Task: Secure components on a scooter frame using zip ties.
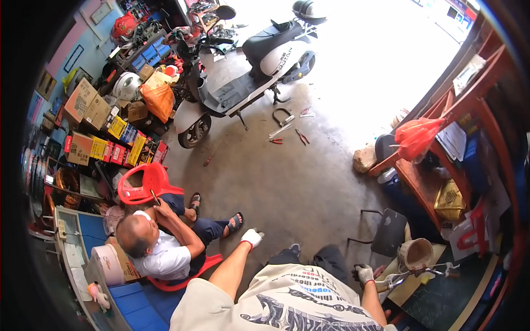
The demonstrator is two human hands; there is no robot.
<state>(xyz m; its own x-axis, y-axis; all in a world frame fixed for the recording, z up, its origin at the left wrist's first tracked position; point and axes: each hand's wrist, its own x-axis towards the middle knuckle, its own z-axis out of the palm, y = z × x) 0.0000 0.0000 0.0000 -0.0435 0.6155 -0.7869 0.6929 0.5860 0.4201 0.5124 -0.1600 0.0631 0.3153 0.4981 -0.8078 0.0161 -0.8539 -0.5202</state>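
My left hand (253, 237), in a white glove, is held out over the concrete floor beside a seated person's sandalled foot. Its fingers look curled in, and no object shows in them. My right hand (364, 273) wears a dirty grey glove and hangs low by my right leg, fingers curled; whatever they hold, if anything, is hidden. Nearest to it are a white metal bar (393, 280) and a wicker basket (415, 254). Farther ahead stands a white and grey motor scooter (237, 92). Red-handled pliers (276, 141), another pair of pliers (302, 137) and a U-lock (283, 117) lie near it.
To my left a person (160, 248) in a white shirt sits on a red plastic chair; another red chair (146, 183) stands beyond. Stacked boxes (118, 129) line the left wall. A dark stool (389, 231) and an orange-brown shelf (419, 171) are on the right. A screwdriver (209, 159) lies on the floor.
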